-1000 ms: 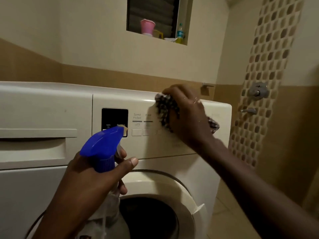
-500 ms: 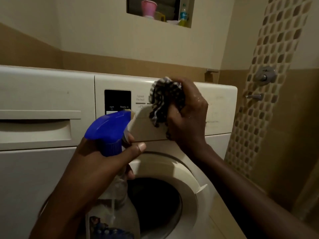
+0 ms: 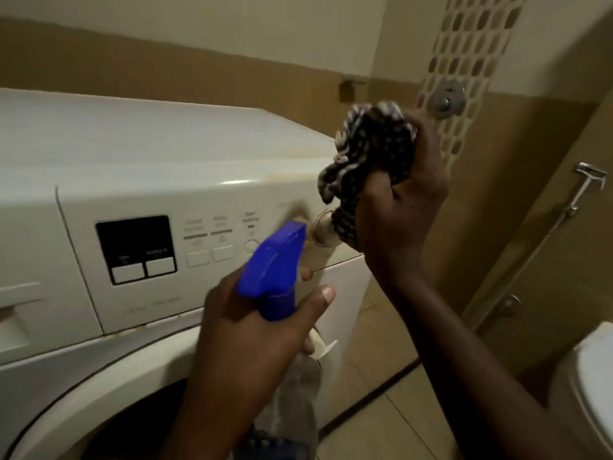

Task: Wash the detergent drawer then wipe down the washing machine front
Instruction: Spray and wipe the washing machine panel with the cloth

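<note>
The washer filled the left and middle of the view, white, its flat top running back to a tan and cream wall. Its control panel faced the camera, and below that the round door curved down out of the picture. At the far left edge the drawer sat in the washer's front, only its right part in view; it looked closed, though the edge of the frame cut it short. A toilet stood at the lower right, well apart from the washer.

On the panel a black display sat left of a row of pale buttons, and a round knob lay at the panel's right end.

The right hand was closed tight around a bunched dark cloth with pale spots, held at the washer's front right corner, the cloth's lower fold just touching the knob. The left hand gripped the neck of a spray bottle, its blue head pointing up and right toward the knob and its clear body hanging below the fist.
</note>
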Available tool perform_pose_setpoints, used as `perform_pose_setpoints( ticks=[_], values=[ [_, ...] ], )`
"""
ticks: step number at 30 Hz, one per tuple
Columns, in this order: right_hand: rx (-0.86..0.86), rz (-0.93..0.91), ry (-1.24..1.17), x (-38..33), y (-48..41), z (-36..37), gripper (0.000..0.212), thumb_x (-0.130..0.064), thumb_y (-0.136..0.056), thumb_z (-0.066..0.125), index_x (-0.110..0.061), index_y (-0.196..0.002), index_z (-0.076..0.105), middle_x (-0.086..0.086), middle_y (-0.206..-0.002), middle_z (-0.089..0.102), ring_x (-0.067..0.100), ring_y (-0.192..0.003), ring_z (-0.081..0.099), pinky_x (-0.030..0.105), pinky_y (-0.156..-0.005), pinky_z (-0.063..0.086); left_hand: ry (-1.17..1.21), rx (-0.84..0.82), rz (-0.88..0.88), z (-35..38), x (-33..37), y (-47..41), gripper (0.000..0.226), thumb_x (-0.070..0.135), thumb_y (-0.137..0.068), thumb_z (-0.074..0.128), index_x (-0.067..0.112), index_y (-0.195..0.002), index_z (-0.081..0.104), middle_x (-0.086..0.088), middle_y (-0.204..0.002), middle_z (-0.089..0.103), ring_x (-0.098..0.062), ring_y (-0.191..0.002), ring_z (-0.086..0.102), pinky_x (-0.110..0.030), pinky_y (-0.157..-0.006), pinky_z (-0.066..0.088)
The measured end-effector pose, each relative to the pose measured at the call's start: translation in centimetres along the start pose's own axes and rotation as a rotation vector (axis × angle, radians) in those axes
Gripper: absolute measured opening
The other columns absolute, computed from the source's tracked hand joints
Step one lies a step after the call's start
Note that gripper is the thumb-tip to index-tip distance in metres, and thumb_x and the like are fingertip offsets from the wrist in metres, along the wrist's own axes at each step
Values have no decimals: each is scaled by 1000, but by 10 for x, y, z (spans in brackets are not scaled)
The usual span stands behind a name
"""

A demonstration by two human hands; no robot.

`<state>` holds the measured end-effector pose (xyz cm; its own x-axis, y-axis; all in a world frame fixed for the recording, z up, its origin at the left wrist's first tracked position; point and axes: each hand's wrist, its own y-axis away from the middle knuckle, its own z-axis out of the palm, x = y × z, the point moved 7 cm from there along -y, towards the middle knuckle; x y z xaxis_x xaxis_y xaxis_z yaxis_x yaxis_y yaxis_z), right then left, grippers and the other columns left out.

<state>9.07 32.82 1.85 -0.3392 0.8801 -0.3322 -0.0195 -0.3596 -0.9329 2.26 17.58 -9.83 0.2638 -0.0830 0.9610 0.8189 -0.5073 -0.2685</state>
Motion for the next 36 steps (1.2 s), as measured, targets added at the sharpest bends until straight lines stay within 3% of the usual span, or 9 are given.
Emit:
perform_pose_setpoints(
  ticks=[4, 9, 12, 16, 19, 25, 27, 31, 36],
  values=[
    [-51, 237, 244, 44, -9, -39, 39, 7, -75, 47, -6, -108, 63, -3, -98, 63, 7, -89, 58, 18, -76, 46, 8, -40, 58, 52, 45, -18, 24, 22, -78, 80, 28, -100, 71, 9, -81, 74, -13, -49, 68, -13, -51, 51],
    [-176, 487, 438, 71, -30, -102, 36, 4, -83, 46, -13, -109, 63, 0, -101, 67, 12, -93, 62, 20, -78, 50, -7, -44, 24, 110, 84, -39, 25, 38, -77, 75, 27, -98, 69, 9, -84, 71, -25, -66, 69, -45, -69, 60],
    [-202, 614, 477, 70, -48, -138, 34, 2, -86, 46, -19, -107, 61, -2, -99, 66, 7, -93, 62, 24, -78, 52, -28, -73, -66, 137, 90, -41, 18, 35, -79, 76, 32, -95, 69, 7, -83, 73, -22, -65, 71, -46, -71, 60],
    [-195, 741, 528, 56, -73, -180, 36, 4, -85, 46, -26, -101, 60, -4, -93, 66, 3, -88, 62, 12, -73, 47, -53, -122, -135, 169, 105, -34, 22, 28, -80, 78, 33, -100, 71, 14, -90, 74, -16, -74, 72, -47, -74, 61],
    [-196, 843, 580, 51, -81, -209, 33, 1, -85, 46, -25, -99, 60, -5, -92, 67, 5, -87, 62, 19, -73, 48, -56, -155, -205, 186, 114, -26, 25, 23, -80, 78, 27, -105, 73, 13, -94, 75, -16, -77, 73, -48, -76, 61],
    [-160, 979, 645, 43, -99, -252, 35, 2, -87, 47, -28, -97, 60, -14, -86, 65, -8, -81, 60, 0, -63, 38, -90, -277, -168, 220, 126, -23, 29, 17, -81, 78, 40, -94, 65, -3, -81, 72, -26, -73, 69, -37, -71, 61],
    [-178, 1042, 687, 43, -98, -269, 31, 0, -88, 47, -26, -97, 61, -13, -86, 66, -5, -80, 60, 2, -62, 40, -121, -316, -159, 231, 129, -24, 28, 14, -80, 78, 28, -103, 70, -1, -82, 72, -23, -74, 69, -26, -73, 59],
    [-210, 1100, 810, 45, -90, -312, 27, -4, -86, 51, -23, -99, 66, -4, -95, 68, 11, -87, 61, 15, -70, 43, -100, -398, -132, 261, 128, -23, 19, 14, -82, 76, 23, -97, 68, -6, -76, 71, -25, -66, 67, -43, -70, 60],
    [-142, 1198, 907, 58, -72, -390, 23, -14, -86, 54, -30, -95, 67, -4, -94, 69, 22, -88, 64, 40, -77, 54, -137, -491, -89, 313, 124, -9, 27, 12, -84, 75, 9, -110, 69, 11, -60, 53, -5, -55, 54, -13, -61, 47]
  ],
)
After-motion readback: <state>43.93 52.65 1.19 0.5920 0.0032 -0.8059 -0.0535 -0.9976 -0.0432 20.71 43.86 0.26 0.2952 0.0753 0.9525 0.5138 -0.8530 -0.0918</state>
